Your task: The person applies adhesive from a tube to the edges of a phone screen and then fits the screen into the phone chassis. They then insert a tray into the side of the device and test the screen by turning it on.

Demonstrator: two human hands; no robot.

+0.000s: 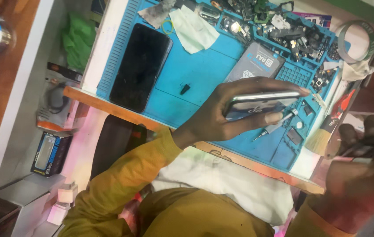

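We see a bright blue ridged rubber work mat [204, 70] under a glossy black flat phone [140, 66]. A pale mint-green crumpled cloth [193, 28] lies beside a thin yellow rubber ring [167, 27]. Our sleeve [125, 175] is mustard yellow. The left hand [222, 109] holds a silver-edged slim phone [259, 105] with a dark bluish face. The brush [327, 131] has straw-coloured bristles and a red handle.

- The phone [257, 105] I hold in my left hand [222, 116] is slim, with a silvery edge and a dark, glossy face; it lies nearly level, edge toward me, above the blue mat.
- The thin dark tool [369, 142] in my right hand [362, 175] is pinched between fingertips, blurred, off the tabletop's right end.
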